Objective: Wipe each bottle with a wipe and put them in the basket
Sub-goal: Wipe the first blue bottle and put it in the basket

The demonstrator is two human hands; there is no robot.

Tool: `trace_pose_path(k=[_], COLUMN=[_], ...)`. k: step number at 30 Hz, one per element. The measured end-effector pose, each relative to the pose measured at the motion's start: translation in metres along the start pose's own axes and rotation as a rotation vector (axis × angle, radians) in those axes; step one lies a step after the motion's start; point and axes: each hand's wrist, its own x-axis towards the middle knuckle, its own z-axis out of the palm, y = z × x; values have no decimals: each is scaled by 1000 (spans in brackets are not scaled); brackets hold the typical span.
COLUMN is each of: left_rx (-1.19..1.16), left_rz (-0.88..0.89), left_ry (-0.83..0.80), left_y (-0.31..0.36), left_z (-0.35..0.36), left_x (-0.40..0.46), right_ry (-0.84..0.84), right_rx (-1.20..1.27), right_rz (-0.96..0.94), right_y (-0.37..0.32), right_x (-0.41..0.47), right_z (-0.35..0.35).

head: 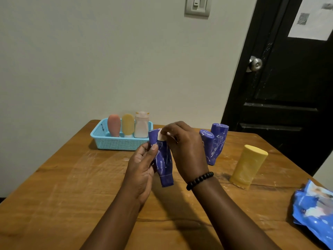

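Observation:
My left hand (142,166) grips a blue bottle (163,165) above the table's middle, cap end down. My right hand (183,148) pinches a small white wipe (161,136) against the bottle's upper end. Two more blue bottles (214,143) stand just right of my right hand. A yellow bottle (247,166) stands further right. The light blue basket (115,144) sits at the back left with a pink bottle (113,125), a yellow bottle (128,125) and a white bottle (141,125) upright inside.
A blue wipe packet (313,208) lies at the table's right edge. The wooden table (72,186) stands against a pale wall, with a black door (288,87) at the right rear.

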Motion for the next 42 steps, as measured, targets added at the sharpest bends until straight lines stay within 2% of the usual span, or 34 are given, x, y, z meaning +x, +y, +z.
trace_pose_path(k=[3, 7, 13, 20, 25, 28, 31, 35, 39, 42], left_rx=[9, -6, -18, 85, 128, 92, 5, -21, -68, -211], left_rz=[22, 61, 63, 58, 83, 74, 35, 33, 37, -59], left_ry=[37, 92, 129, -16, -41, -19, 56, 160, 154, 120], left_y=[0, 1, 1, -4, -2, -1, -1, 2, 0, -2], left_z=[-2, -3, 1, 6, 3, 3, 2, -3, 0, 0], left_x=[2, 2, 3, -6, -6, -6, -2, 2, 2, 2], right_ry=[23, -56, -61, 87, 96, 61, -41, -135, 29, 74], right_rx=[21, 47, 148, 60, 50, 37, 42, 181, 276, 253], right_rz=[10, 53, 104, 101, 103, 74, 84, 165, 354, 351], right_y=[1, -2, -1, -3, 1, -2, -6, -13, -9, -12], right_x=[-16, -55, -92, -36, 6, -13, -51, -94, -101, -95], right_z=[0, -2, -5, -4, -4, -2, -1, -7, -11, -9])
